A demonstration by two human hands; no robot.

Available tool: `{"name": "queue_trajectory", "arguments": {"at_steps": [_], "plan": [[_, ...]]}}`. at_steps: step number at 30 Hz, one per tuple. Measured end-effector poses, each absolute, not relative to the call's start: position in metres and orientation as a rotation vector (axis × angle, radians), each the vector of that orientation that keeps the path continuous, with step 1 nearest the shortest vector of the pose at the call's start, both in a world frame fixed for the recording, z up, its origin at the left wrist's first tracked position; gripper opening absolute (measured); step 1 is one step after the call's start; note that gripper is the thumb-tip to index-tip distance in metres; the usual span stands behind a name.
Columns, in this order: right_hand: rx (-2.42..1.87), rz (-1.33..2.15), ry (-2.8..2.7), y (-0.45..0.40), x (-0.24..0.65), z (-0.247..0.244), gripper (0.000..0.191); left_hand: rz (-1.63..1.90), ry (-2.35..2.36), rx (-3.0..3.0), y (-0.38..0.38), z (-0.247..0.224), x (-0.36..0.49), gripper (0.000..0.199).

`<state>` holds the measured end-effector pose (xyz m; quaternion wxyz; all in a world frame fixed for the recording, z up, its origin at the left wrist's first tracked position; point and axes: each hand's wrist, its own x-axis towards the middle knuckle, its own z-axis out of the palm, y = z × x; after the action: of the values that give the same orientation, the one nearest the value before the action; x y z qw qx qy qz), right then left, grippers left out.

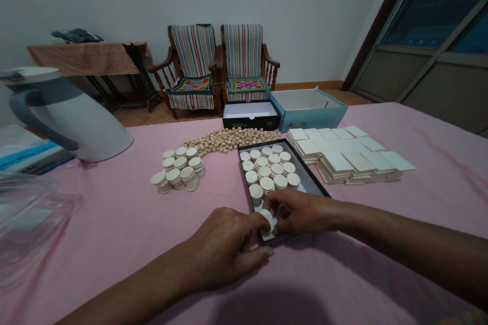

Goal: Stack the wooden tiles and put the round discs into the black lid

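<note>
A shallow black-rimmed tray holds several stacks of round pale wooden discs. My left hand is at its near left corner, index fingertip touching a tilted wooden disc. The left thumb is stretched out apart from it, over the tray's near edge. Reaching in from the right, my right hand has its thumb and fingers curled at the same disc, inside the tray. Its other fingers are partly hidden. More stacked discs stand on the pink cloth left of the tray.
Small wooden pieces are heaped behind the tray. Square pale tiles lie stacked to its right. A black box and a blue box stand at the back. At left are a jug and a clear plastic container.
</note>
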<state>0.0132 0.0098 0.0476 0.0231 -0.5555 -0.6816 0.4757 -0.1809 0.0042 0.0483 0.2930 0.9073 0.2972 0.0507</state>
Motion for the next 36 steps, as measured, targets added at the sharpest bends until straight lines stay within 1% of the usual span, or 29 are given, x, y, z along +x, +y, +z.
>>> {"name": "queue_trajectory", "arguments": {"at_steps": [4, 11, 14, 18, 26, 29, 36], "plan": [[-1.716, 1.485, -2.109, 0.010, 0.014, 0.048, 0.021, 0.137, 0.776, 2.416, 0.003, 0.047, -0.181, 0.021], [-1.710, 1.389, -2.243, 0.012, 0.014, 0.049, 0.018, 0.139, 0.769, 2.425, 0.004, 0.045, -0.182, 0.019], [-1.703, 1.368, -2.272, 0.013, 0.014, 0.048, 0.020, 0.185, 0.786, 2.424, 0.004, 0.045, -0.183, 0.025], [-1.670, 1.351, -2.305, 0.014, 0.015, 0.046, 0.019, 0.241, 0.882, 2.452, 0.007, 0.048, -0.183, 0.039], [-1.664, 1.399, -2.296, 0.014, 0.014, 0.051, 0.020, 0.062, 0.982, 2.653, 0.008, 0.053, -0.172, 0.055], [-1.639, 1.448, -2.271, 0.013, 0.014, 0.052, 0.023, 0.019, 1.005, 2.681, 0.008, 0.052, -0.169, 0.058], [-1.632, 1.390, -2.273, 0.011, 0.018, 0.051, 0.028, 0.037, 1.032, 2.571, 0.011, 0.051, -0.167, 0.059]]}}
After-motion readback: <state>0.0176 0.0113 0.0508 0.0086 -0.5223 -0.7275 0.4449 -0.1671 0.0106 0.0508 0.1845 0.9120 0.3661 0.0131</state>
